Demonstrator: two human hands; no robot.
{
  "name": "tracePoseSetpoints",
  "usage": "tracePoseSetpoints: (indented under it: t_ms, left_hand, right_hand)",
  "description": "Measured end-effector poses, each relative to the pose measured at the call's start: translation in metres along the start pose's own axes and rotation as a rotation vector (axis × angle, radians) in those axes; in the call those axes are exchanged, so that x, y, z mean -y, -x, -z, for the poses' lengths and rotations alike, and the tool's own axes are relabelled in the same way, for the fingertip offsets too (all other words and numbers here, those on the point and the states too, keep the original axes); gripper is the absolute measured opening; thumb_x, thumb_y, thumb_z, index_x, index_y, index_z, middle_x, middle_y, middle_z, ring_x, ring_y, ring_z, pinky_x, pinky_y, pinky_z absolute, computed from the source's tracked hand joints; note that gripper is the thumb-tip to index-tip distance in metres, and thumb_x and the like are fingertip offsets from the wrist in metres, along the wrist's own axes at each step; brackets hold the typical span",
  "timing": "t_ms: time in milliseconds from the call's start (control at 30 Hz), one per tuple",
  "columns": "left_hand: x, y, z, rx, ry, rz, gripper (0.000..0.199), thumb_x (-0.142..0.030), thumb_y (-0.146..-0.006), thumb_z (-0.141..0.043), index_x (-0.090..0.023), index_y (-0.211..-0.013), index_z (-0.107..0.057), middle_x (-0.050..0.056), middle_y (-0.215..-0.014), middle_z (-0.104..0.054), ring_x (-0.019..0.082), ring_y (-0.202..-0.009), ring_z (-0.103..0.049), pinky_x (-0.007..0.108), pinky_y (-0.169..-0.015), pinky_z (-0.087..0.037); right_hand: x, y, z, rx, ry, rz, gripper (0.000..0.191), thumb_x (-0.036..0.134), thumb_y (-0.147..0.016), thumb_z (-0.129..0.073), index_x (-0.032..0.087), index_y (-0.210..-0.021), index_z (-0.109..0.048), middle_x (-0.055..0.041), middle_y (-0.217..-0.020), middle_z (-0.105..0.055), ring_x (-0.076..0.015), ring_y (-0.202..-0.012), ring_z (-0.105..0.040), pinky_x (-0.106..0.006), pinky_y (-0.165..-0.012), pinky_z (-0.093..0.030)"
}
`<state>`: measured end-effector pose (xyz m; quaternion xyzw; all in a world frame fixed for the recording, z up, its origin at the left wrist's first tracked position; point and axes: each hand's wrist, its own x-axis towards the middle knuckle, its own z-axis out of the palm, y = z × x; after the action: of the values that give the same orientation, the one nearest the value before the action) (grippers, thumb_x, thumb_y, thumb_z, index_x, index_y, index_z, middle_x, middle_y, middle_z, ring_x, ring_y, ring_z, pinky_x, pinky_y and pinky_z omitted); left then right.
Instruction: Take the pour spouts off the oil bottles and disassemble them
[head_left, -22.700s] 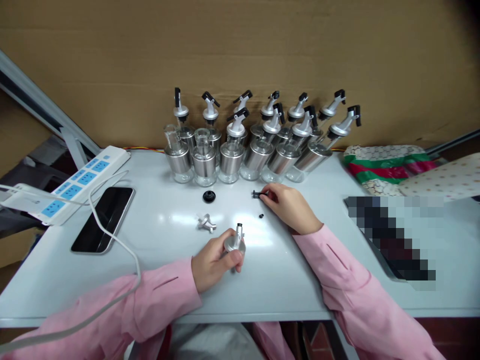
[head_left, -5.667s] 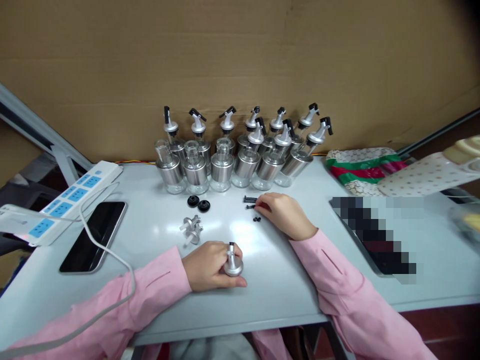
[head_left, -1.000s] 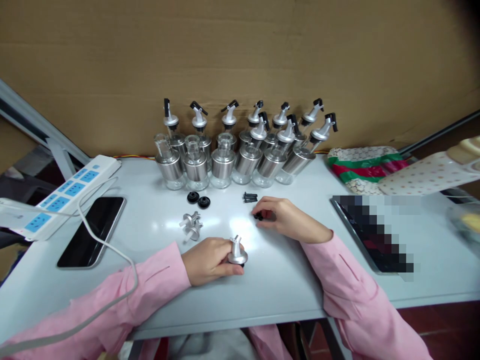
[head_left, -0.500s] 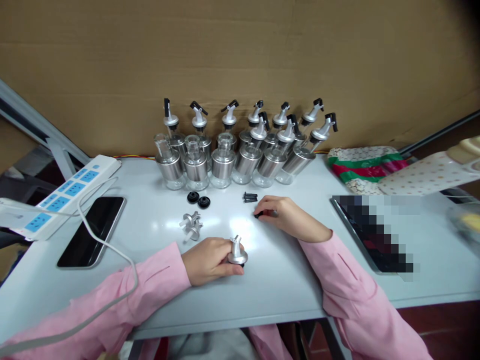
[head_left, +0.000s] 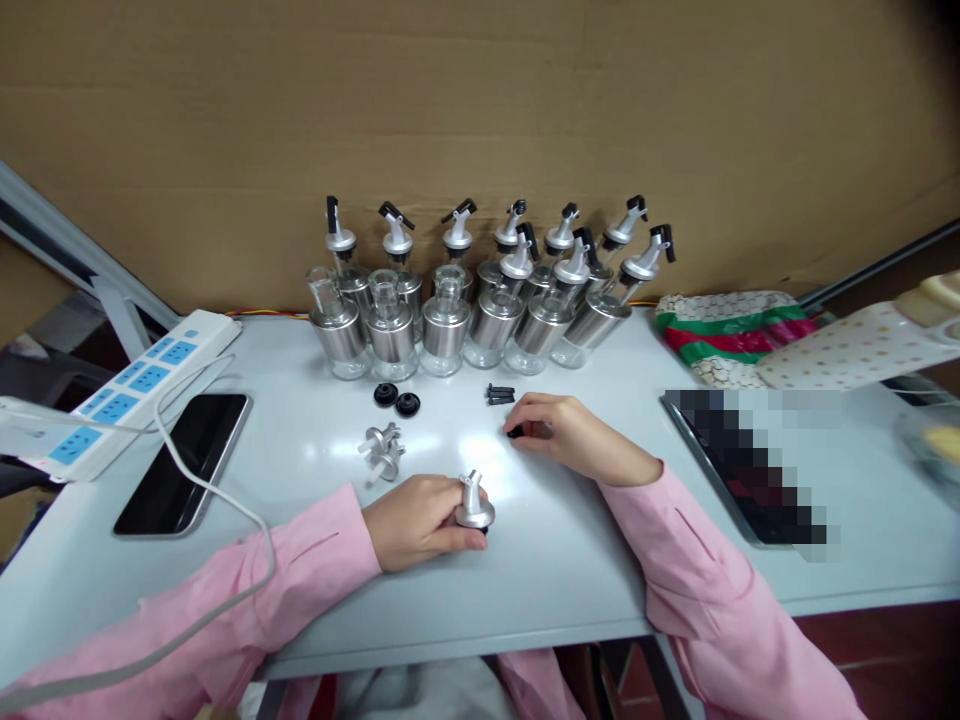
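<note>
in left hand (head_left: 420, 525): silver spout head (head_left: 475, 512), grasped between fingers and thumb, just above table (head_left: 585, 580). black part visible beneath, no black lever on top. long axis near upright, leaning slightly; nozzle upward. at right hand (head_left: 574, 435): fingertips closed in on small black piece (head_left: 515, 432); pinched or merely touched, cannot tell.
done: nine bottles with lever-topped spouts. open: three front bottles (head_left: 445, 335), bare-necked. loose, unassembled: two silver spout bodies (head_left: 385, 467), two black stoppers (head_left: 407, 404), black levers (head_left: 501, 400) just beyond right fingertips. stage, as judged: well past half.
</note>
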<state>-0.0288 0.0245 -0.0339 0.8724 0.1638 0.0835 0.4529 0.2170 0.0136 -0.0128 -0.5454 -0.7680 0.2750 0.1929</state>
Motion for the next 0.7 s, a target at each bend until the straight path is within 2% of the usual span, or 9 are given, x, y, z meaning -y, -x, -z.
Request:
tracePoseSetpoints:
  t_ms: [267,433,700]
  left_hand:
    - [0.0010,-0.0007,-0.0008,-0.003,-0.007,-0.006,0.071,-0.074,-0.082,-0.019,-0.015,-0.096,-0.056,0.003,-0.073,-0.054,0.016,-0.067,-0.050,0.026,-0.068,-0.041]
    - [0.0006,-0.0009,-0.0003,0.001,0.007,-0.002,0.071,-0.074,-0.081,-0.019,-0.015,-0.095,-0.056,0.002,-0.071,-0.053,0.015,-0.065,-0.049,0.025,-0.066,-0.041]
    - [0.0002,-0.0016,-0.0006,-0.004,0.008,-0.010,0.070,-0.074,-0.082,-0.019,-0.015,-0.094,-0.056,0.003,-0.072,-0.053,0.016,-0.066,-0.049,0.025,-0.067,-0.040]
  right_hand:
    - [0.0022,0.0007,-0.0006,0.005,-0.022,-0.033,0.014,0.014,-0.074,-0.063,0.017,-0.088,-0.067,-0.0046,-0.086,-0.060,-0.0135,-0.068,-0.059,-0.028,-0.067,-0.051]
    - [0.0044,0.0003,0.0006,0.019,-0.011,-0.006,0.017,0.010,-0.075,-0.059,0.018,-0.088,-0.067,-0.0050,-0.090,-0.062,-0.0135,-0.069,-0.060,-0.027,-0.068,-0.051]
    - [-0.0026,0.0000,-0.0017,-0.011,0.042,-0.016,0.011,0.011,-0.077,-0.059,0.016,-0.084,-0.067,-0.0060,-0.086,-0.062,-0.0146,-0.068,-0.060,-0.030,-0.068,-0.051]
